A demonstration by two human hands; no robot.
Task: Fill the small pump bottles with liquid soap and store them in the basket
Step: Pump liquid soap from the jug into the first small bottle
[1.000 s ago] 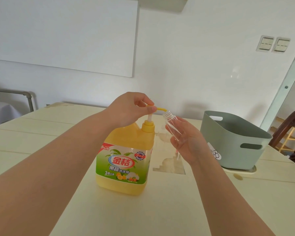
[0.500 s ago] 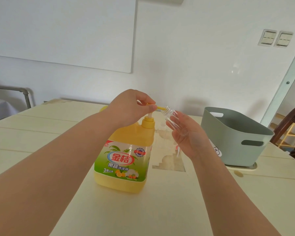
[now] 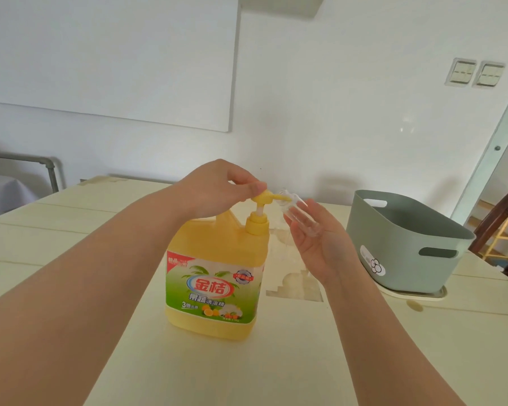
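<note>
A large yellow soap jug (image 3: 217,276) with a green label stands mid-table. My left hand (image 3: 217,191) rests on top of its yellow pump head (image 3: 263,197), fingers curled over it. My right hand (image 3: 320,241) holds a small clear bottle (image 3: 298,213) tilted, its open neck right at the tip of the pump spout. The bottle looks empty and has no pump cap on. A grey-green basket (image 3: 405,244) with handle slots sits to the right; what lies inside is hidden.
The pale yellow table (image 3: 305,347) has a chipped patch (image 3: 294,288) just right of the jug. The basket stands on a flat cream lid or tray (image 3: 417,295). A dark wooden chair (image 3: 502,218) is at the far right, beyond the table.
The pump head has come back up after a dip half a second ago. The small bottle's neck has closed in on the spout tip. The view has shifted slightly.
</note>
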